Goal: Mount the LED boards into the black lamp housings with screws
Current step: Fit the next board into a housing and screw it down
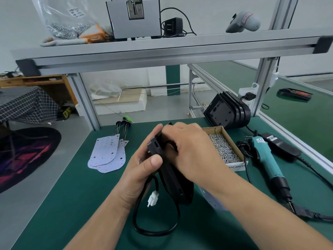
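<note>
Toward the worktop's (72,204) right edge, cardboard box (236,167): filled with small silver screws (223,148).
Shelf (198,40), plastic bag (64,18): silvery pieces, too blurred to name.
Hidden: fingertips of the right hand (191,150); a pale board (210,199) under the right forearm, mostly covered.
Left hand (142,170): grips the black lamp housing (169,172) over the worktop's middle.
Right hand: curled over its top.

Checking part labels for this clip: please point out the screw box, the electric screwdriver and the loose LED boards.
screw box (237,167), head view, white front wall.
electric screwdriver (266,157), head view, teal grip.
LED boards (106,154), head view, topmost board's face.
</note>
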A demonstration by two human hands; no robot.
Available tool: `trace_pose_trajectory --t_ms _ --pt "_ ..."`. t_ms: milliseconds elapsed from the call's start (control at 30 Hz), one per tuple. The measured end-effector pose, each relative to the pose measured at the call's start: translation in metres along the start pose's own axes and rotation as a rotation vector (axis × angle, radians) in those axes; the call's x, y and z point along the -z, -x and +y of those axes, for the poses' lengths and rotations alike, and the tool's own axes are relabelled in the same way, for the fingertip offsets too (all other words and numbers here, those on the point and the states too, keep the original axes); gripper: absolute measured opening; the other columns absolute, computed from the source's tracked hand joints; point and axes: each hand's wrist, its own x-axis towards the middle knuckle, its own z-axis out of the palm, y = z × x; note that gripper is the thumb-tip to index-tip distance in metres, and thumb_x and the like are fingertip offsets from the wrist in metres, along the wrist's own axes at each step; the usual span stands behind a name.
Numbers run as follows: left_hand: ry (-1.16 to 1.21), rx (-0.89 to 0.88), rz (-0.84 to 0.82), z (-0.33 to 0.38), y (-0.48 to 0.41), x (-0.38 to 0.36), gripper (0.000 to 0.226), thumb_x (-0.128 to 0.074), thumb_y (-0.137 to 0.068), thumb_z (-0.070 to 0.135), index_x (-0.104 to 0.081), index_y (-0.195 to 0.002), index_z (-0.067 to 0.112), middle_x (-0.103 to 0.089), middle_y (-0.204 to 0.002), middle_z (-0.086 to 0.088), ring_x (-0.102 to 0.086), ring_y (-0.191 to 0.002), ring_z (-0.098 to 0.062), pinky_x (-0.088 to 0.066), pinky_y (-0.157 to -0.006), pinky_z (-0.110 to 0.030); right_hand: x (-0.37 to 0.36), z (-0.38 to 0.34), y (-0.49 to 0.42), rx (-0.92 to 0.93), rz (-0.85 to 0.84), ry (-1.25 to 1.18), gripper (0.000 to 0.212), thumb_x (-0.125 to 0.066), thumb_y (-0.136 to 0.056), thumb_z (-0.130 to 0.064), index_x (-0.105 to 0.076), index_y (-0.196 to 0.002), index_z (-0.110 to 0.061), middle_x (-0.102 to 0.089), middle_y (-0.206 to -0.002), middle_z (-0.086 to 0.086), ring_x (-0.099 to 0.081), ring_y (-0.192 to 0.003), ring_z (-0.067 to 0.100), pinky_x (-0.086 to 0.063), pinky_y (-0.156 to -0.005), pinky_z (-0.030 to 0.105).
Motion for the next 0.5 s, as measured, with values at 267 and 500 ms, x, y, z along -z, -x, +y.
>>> trace_pose_trajectory --t_ms 267,500 --pt "-0.008 -0.092 -0.062 0.008 -0.001 -0.002 0.098 -0.090 -0.079 0.046 -0.041 -0.161 0.027 -0.049 -0.160 -0.018 -0.046 -0.148 -0.038 -0.039 -0.121 -0.048 0.001 0.000 -0.001 -0.139 -0.077 -0.303 0.011 -0.069 -0.095 -0.027 -0.070 -0.104 -0.033 -0.069 -0.095 -0.013 -0.064 -0.093 0.008 -0.049 -0.081 0.027" --pt "-0.097 -0.124 -0.093 0.010 -0.003 0.000 0.095 -0.096 -0.072 0.042 -0.050 -0.155 0.035 -0.052 -0.160 -0.006 -0.044 -0.151 -0.029 -0.038 -0.123 -0.043 -0.003 0.004 -0.002 -0.337 -0.076 -0.372 0.012 -0.074 -0.089 -0.024 -0.066 -0.082 -0.031 -0.070 -0.079 -0.020 -0.065 -0.072 0.002 -0.048 -0.062 0.023"
